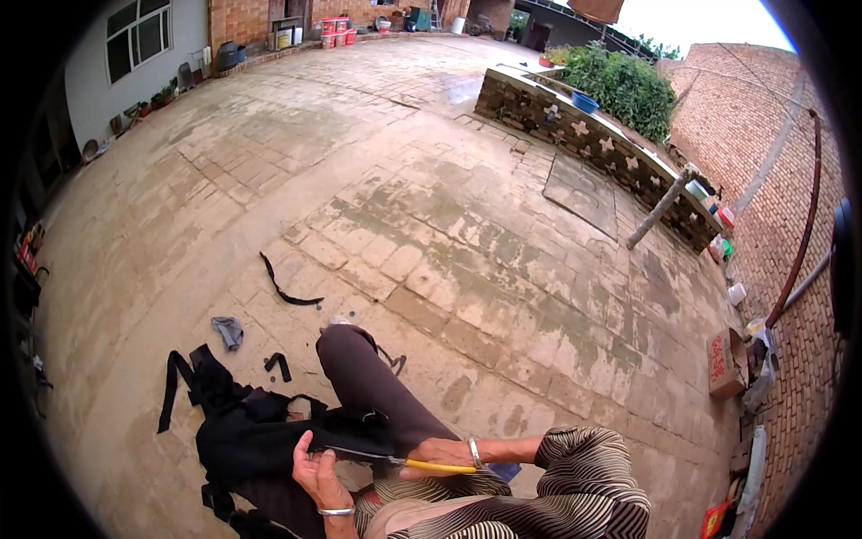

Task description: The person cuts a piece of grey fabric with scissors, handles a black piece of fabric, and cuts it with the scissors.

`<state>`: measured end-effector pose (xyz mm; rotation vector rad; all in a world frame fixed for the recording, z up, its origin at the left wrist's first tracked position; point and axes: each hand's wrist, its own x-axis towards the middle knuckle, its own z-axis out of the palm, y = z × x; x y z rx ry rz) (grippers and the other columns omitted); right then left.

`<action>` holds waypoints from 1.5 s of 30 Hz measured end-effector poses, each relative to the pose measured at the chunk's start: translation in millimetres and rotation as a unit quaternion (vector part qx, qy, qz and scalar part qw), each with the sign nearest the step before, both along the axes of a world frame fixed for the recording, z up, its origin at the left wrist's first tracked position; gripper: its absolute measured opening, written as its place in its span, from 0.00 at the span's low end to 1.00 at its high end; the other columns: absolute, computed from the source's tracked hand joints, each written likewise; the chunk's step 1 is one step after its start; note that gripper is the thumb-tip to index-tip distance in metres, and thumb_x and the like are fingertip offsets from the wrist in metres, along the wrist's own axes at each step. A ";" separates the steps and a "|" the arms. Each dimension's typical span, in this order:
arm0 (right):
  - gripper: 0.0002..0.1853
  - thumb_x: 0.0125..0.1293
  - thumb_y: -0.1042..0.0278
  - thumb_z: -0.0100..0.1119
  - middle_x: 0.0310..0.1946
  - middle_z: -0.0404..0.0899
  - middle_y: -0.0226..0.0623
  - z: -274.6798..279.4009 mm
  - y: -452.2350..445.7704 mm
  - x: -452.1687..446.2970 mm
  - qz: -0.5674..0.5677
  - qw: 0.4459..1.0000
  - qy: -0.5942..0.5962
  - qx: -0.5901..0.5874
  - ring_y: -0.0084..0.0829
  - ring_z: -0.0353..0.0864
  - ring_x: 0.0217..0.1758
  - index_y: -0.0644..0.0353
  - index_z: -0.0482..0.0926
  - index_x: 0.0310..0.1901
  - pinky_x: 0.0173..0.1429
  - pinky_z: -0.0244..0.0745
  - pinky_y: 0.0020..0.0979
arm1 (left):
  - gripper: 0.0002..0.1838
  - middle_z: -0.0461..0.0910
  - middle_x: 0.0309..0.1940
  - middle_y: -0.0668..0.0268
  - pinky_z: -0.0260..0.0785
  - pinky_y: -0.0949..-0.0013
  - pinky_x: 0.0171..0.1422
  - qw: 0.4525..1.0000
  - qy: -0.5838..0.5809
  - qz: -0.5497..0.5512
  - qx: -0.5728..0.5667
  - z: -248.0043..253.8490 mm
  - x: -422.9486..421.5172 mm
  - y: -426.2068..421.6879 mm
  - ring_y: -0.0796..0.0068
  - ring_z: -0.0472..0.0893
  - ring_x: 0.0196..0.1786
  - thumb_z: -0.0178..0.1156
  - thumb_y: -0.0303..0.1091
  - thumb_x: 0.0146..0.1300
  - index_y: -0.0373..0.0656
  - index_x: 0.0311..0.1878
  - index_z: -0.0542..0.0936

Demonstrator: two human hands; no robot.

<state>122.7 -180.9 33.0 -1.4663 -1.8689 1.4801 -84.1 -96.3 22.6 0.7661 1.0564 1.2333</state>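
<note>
A large piece of black cloth [260, 440] lies across my lap and left leg, with straps hanging from its left side. My left hand [321, 476], with a silver bracelet at the wrist, pinches the near edge of this cloth. In my right hand [433, 454] is a yellow-handled tool [442, 466], its thin metal end pointing left along the cloth toward my left fingers. The tool's exact kind is hard to make out. Part of the right fingers is hidden behind the handle.
On the paved ground ahead lie a black strip [285, 289], a short black strap piece [279, 366] and a grey cloth [227, 332]. A cardboard box [725, 363] stands by the brick wall at right. A low brick planter wall [575, 135] crosses the far right.
</note>
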 end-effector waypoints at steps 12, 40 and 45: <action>0.38 0.69 0.34 0.45 0.17 0.71 0.52 -5.4 -0.9 -0.6 0.002 1.000 -0.004 0.007 0.49 0.76 0.25 0.70 0.75 0.23 0.32 0.68 0.43 | 0.27 0.76 0.30 0.67 0.70 0.79 0.40 1.000 0.000 -0.001 -0.002 -3.2 -1.3 0.5 0.83 0.74 0.30 0.54 0.16 0.50 0.26 0.58 0.70; 0.38 0.69 0.34 0.45 0.19 0.73 0.52 -3.2 -1.6 -0.4 0.003 1.000 -0.001 0.003 0.48 0.77 0.27 0.70 0.76 0.24 0.34 0.69 0.43 | 0.26 0.78 0.31 0.66 0.70 0.79 0.43 1.000 -0.003 -0.005 0.000 1.8 0.2 -1.0 0.82 0.75 0.32 0.54 0.16 0.51 0.27 0.58 0.71; 0.39 0.69 0.33 0.44 0.19 0.73 0.52 -7.1 -1.8 0.6 0.011 1.000 0.002 0.007 0.48 0.77 0.27 0.71 0.76 0.25 0.34 0.69 0.43 | 0.26 0.78 0.31 0.65 0.71 0.78 0.44 1.000 -0.009 -0.005 0.004 0.3 0.6 -1.4 0.80 0.77 0.33 0.54 0.16 0.51 0.27 0.58 0.70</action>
